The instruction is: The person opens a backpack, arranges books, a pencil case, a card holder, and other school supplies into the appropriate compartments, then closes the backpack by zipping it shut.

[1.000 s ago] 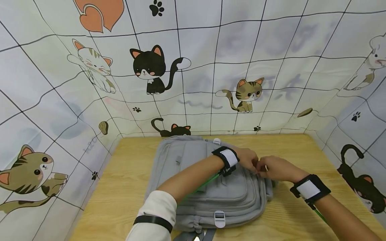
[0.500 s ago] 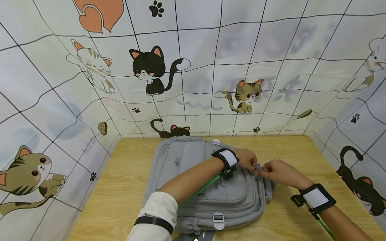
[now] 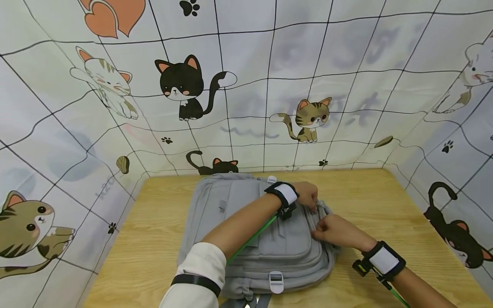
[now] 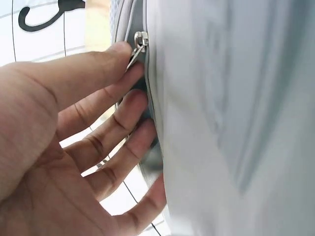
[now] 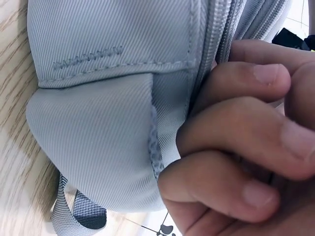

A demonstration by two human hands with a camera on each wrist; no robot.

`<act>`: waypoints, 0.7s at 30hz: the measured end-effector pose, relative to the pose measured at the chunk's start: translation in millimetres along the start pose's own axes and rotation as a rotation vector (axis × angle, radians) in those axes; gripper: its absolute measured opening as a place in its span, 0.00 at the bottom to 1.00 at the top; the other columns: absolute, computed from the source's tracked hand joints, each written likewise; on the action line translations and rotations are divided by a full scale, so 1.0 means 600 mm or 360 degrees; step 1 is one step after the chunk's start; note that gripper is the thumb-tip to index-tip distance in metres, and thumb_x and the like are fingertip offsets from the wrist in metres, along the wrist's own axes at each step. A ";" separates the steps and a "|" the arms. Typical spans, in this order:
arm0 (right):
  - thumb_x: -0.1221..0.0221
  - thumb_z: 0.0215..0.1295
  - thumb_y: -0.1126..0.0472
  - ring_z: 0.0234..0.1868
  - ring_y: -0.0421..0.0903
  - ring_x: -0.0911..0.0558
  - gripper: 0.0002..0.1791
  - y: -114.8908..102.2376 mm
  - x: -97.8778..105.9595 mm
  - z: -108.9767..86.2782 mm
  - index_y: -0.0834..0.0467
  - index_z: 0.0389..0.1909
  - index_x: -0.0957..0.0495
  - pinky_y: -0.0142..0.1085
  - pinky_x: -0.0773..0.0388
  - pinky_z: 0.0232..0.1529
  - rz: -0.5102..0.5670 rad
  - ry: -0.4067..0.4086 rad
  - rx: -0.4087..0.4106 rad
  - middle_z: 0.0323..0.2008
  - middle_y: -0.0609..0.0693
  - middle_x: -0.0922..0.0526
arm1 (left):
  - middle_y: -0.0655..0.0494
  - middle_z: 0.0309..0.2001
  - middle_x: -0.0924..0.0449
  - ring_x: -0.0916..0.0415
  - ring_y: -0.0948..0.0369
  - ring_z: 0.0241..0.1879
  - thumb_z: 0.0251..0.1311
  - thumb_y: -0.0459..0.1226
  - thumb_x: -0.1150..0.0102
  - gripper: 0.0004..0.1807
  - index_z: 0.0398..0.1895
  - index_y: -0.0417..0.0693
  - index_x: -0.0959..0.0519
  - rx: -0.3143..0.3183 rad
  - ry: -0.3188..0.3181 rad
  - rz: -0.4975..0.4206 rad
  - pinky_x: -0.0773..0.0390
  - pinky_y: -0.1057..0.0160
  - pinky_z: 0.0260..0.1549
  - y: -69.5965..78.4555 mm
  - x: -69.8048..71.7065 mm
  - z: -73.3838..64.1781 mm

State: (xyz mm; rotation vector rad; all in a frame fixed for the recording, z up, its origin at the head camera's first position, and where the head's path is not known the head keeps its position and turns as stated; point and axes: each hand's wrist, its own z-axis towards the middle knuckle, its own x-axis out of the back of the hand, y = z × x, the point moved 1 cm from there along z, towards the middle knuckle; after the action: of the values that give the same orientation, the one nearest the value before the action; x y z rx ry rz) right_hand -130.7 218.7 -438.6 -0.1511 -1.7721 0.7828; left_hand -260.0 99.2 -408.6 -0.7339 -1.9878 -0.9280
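A grey backpack (image 3: pixel 246 196) lies flat on the table. My left hand (image 3: pixel 308 194) reaches across it to the far right edge. In the left wrist view, its thumb and index finger pinch a metal zipper pull (image 4: pixel 136 56), while the other fingers lie along the parted zipper edge. Nearer to me on the same side, my right hand (image 3: pixel 340 231) grips the backpack's zippered edge, thumb and index finger together. The right wrist view shows its curled fingers beside the zipper teeth (image 5: pixel 216 29); the thumb-and-index grip is mostly hidden there.
The wooden table (image 3: pixel 135 256) extends on both sides of the backpack. A cat-print cloth (image 3: pixel 254 98) stands behind and around it. A white buckle (image 3: pixel 276 282) and a strap (image 3: pixel 263 301) lie at the near edge. A webbing loop (image 5: pixel 78 211) hangs by the side pocket (image 5: pixel 98 137).
My right hand has moved left and towards me along the backpack's edge. My left hand has shifted slightly away from me, so the hands are farther apart. The head view has turned slightly.
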 end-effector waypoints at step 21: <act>0.41 0.64 0.54 0.12 0.29 0.39 0.21 -0.009 0.009 -0.001 0.49 0.11 0.34 0.25 0.41 0.16 -0.0005 -0.0089 0.0119 0.12 0.35 0.39 | 0.62 0.10 0.48 0.53 0.66 0.12 0.63 0.44 0.42 0.29 0.05 0.50 0.39 0.0261 0.0162 -0.0068 0.49 0.70 0.16 -0.074 0.013 0.015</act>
State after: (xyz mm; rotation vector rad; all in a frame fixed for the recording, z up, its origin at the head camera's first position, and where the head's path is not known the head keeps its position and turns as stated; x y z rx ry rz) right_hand -130.4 217.7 -431.0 -0.0776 -1.7924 0.8568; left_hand -300.8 82.7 -420.9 -0.5442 -1.9688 -0.7996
